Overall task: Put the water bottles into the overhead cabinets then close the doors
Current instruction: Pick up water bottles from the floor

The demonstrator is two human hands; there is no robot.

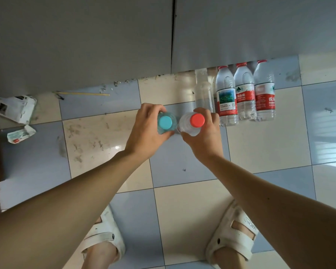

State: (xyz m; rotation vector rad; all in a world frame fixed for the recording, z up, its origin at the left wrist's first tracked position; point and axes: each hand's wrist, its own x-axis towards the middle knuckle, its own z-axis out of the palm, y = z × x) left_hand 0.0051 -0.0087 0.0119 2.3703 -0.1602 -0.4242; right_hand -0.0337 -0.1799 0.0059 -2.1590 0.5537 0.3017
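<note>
Head view looks straight down: we grasp one bottle in each hand, both upright with long axes pointing up at us. Our left hand (144,131) wraps the blue-capped bottle (164,122), tinted plastic with a ribbed cap; our right hand (204,135) wraps the red-capped bottle (197,119), clear and smooth. They stand side by side above the glossy checkered floor (182,206). Four more bottles (235,94) stand far right, against grey cabinet doors (85,39). The overhead cabinets are out of sight.
</note>
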